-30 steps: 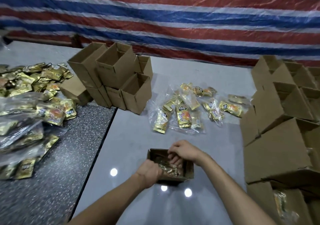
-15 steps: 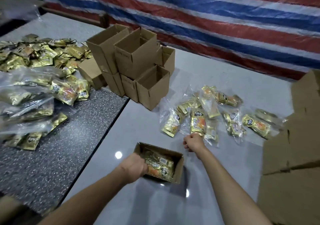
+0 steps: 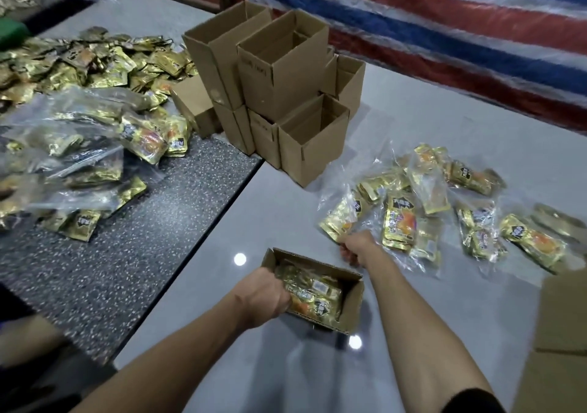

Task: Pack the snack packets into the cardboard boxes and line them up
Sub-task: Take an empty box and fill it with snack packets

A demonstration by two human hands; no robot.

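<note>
On a grey table [image 3: 286, 209], left hand [image 3: 270, 295] grips the box [image 3: 355, 301], right hand [image 3: 355, 247] pinches a bagged packet [image 3: 343, 219], print illegible.

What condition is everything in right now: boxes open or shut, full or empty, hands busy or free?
Near box: open on top, partly filled with packets.
Left hand: grips that box's left edge.
Right hand: grips the bagged packets at their near corner.
Stacked boxes: open on top, looking empty.
Loose packets: heaped, not yet packed.
</note>
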